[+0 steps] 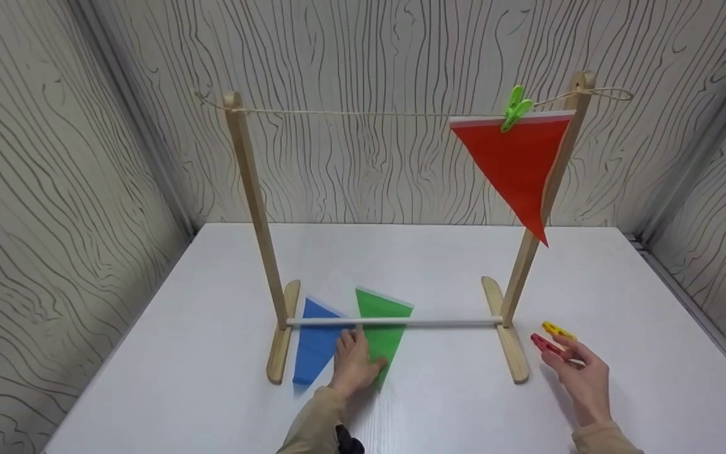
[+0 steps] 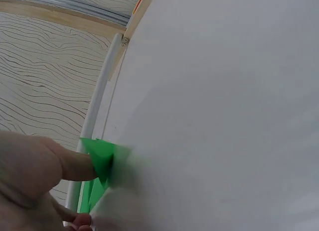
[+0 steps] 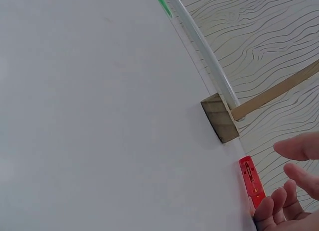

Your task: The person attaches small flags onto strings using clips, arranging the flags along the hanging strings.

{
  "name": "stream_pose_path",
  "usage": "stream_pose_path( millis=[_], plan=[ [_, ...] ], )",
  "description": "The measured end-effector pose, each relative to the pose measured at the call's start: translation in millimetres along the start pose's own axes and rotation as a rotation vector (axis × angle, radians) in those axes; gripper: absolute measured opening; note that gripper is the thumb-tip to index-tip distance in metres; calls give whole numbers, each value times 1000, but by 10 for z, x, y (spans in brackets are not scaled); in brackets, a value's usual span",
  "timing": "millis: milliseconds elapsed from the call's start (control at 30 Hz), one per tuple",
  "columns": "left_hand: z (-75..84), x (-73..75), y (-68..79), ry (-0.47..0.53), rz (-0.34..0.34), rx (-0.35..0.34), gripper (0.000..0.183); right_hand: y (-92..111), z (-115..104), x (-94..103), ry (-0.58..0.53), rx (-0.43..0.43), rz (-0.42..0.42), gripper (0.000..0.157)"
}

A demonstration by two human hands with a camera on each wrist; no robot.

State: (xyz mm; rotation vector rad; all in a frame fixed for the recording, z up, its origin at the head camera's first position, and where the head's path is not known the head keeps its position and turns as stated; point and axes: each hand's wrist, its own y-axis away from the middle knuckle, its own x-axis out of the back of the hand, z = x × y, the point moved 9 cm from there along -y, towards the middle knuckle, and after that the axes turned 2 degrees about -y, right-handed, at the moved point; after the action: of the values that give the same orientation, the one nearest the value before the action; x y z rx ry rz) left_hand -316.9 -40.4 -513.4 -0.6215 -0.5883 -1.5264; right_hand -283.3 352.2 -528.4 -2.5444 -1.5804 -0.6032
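My left hand (image 1: 355,362) is low at the wooden stand, fingers at the left edge of a green pennant (image 1: 380,306) and thumb across its lower part. In the left wrist view the green cloth (image 2: 102,154) bends up at the thumb. Beside it lies a blue pennant (image 1: 316,347), both under the white rod (image 1: 451,321). Over at the right, my right hand (image 1: 583,378) is close to a red clothespin (image 1: 546,345) and a yellow clothespin (image 1: 557,329). Its thumb and index finger stand apart in the right wrist view, near the red clothespin (image 3: 251,176).
A cord (image 1: 350,113) runs between the left post (image 1: 253,189) and right post (image 1: 524,265). From its right end hangs a red pennant (image 1: 517,164), held by a green clothespin (image 1: 515,110). Wooden feet (image 1: 513,356) extend forward on the white table (image 1: 180,378).
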Motion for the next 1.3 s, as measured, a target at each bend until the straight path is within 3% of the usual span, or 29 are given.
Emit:
stream_pose_path(
  millis=[367, 600, 1000, 1167, 1300],
  plan=[
    [-53, -54, -32, -97, -159, -94, 79, -32, 44, 24, 58, 13, -55, 53],
    [-22, 35, 1, -165, -283, -70, 75, -38, 59, 10, 74, 5, -92, 55],
    [33, 73, 13, -273, -386, -88, 68, -43, 61, 3, 77, -6, -95, 54],
    [90, 53, -3, -263, -372, -90, 73, -56, 68, -1, 76, -14, -99, 54],
    [227, 40, -16, -222, -248, -149, 58, -63, 60, 3, 78, -1, -96, 54]
  ],
)
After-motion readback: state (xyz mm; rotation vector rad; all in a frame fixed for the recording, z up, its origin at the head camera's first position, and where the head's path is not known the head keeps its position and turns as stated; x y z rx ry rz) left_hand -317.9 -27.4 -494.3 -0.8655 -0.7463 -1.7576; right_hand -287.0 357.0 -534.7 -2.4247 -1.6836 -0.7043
